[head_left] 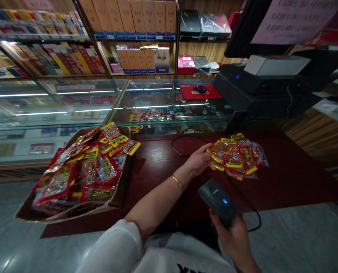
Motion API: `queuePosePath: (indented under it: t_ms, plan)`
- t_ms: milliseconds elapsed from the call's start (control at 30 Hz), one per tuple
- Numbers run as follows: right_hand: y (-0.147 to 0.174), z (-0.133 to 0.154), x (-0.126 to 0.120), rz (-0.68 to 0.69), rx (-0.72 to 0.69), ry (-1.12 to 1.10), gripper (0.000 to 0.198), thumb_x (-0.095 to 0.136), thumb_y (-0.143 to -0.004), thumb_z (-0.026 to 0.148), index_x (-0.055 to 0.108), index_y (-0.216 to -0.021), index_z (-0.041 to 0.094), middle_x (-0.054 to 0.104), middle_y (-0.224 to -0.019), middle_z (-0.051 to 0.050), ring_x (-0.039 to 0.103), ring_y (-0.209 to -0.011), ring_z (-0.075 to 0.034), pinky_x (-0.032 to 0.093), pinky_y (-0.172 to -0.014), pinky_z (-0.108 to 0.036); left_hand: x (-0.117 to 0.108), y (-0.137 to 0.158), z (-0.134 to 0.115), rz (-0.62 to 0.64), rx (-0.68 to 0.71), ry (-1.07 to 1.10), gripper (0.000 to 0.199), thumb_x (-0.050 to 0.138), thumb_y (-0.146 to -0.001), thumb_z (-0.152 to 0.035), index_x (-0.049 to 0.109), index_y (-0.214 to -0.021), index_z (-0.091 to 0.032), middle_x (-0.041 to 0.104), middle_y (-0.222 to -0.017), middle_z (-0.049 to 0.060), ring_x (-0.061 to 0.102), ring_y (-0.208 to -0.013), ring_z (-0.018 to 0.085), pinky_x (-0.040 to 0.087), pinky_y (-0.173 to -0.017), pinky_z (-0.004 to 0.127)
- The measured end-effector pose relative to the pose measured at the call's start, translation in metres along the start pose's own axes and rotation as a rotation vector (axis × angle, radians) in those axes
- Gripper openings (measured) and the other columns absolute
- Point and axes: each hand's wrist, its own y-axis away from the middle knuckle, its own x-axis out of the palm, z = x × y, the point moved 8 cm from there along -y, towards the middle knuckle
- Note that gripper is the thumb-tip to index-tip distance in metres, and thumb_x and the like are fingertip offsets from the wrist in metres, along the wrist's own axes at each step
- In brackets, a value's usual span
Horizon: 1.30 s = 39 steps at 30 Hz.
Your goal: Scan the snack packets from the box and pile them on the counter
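Observation:
My left hand (199, 161), with a gold bangle at the wrist, reaches to the left edge of a small pile of snack packets (247, 159). Its fingers close on a red and yellow snack packet (221, 151), which overlaps the others. In my right hand (233, 233) is a dark barcode scanner (217, 199), held by its handle with a blue light glowing on top. The scanner's head points toward the pile. At the left, a cardboard box (120, 197) is heaped with similar packets (85, 167).
The dark wooden table (157, 182) bears a black cable (250, 204) looping near the scanner. Behind it stands a glass display counter (154, 89) with a mouse (200, 88) on a red mat (186, 93). A black till machine (243, 91) stands at the right.

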Motion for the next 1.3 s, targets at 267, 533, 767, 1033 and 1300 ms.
queuePosePath:
  t_ms: [267, 533, 767, 1033, 1300]
  plan:
    - [-0.001, -0.022, 0.008, 0.053, -0.024, 0.084, 0.054, 0.063, -0.084, 0.072, 0.08, -0.076, 0.022, 0.079, -0.067, -0.008, 0.076, -0.058, -0.028, 0.059, -0.054, -0.031, -0.031, 0.079, -0.061, -0.17, 0.436, -0.549, 0.027, 0.063, -0.085, -0.01, 0.072, -0.109, -0.019, 0.074, -0.116, 0.01, 0.07, -0.098, 0.019, 0.055, -0.092, 0.033]
    - [-0.006, -0.002, 0.042, 0.119, -0.018, -0.019, 0.057, 0.059, -0.086, 0.077, 0.077, -0.074, 0.024, 0.082, -0.077, -0.009, 0.078, -0.071, -0.029, 0.059, -0.069, -0.033, -0.126, 0.304, -0.23, -1.025, 0.729, -1.782, 0.035, 0.057, -0.093, -0.026, 0.072, -0.123, -0.021, 0.074, -0.12, 0.011, 0.063, -0.117, 0.034, 0.045, -0.107, 0.052]
    - [-0.004, 0.003, 0.046, 0.136, -0.052, 0.004, 0.058, 0.059, -0.086, 0.078, 0.075, -0.071, 0.025, 0.082, -0.081, -0.011, 0.077, -0.074, -0.03, 0.058, -0.074, -0.034, -0.175, 0.303, -0.221, -0.854, 0.257, -2.211, 0.076, 0.075, -0.08, -0.03, 0.05, -0.152, -0.026, 0.045, -0.162, 0.012, 0.037, -0.149, 0.042, 0.036, -0.115, 0.062]
    - [-0.003, 0.0, 0.044, 0.151, -0.033, 0.071, 0.067, 0.051, -0.088, 0.082, 0.079, -0.084, 0.021, 0.08, -0.076, -0.01, 0.076, -0.071, -0.03, 0.056, -0.07, -0.035, -0.167, 0.295, -0.209, -0.814, 0.255, -2.141, 0.065, 0.062, -0.085, -0.026, 0.054, -0.148, -0.016, 0.046, -0.16, 0.017, 0.051, -0.142, 0.035, 0.044, -0.115, 0.046]
    - [-0.004, 0.001, 0.043, 0.126, -0.049, 0.074, 0.06, 0.054, -0.087, 0.079, 0.072, -0.069, 0.024, 0.081, -0.078, -0.011, 0.077, -0.072, -0.03, 0.056, -0.071, -0.034, -0.136, 0.35, -0.228, -1.277, 1.006, -1.721, 0.025, 0.059, -0.095, -0.035, 0.079, -0.102, -0.02, 0.076, -0.121, 0.01, 0.067, -0.116, 0.028, 0.049, -0.106, 0.046]
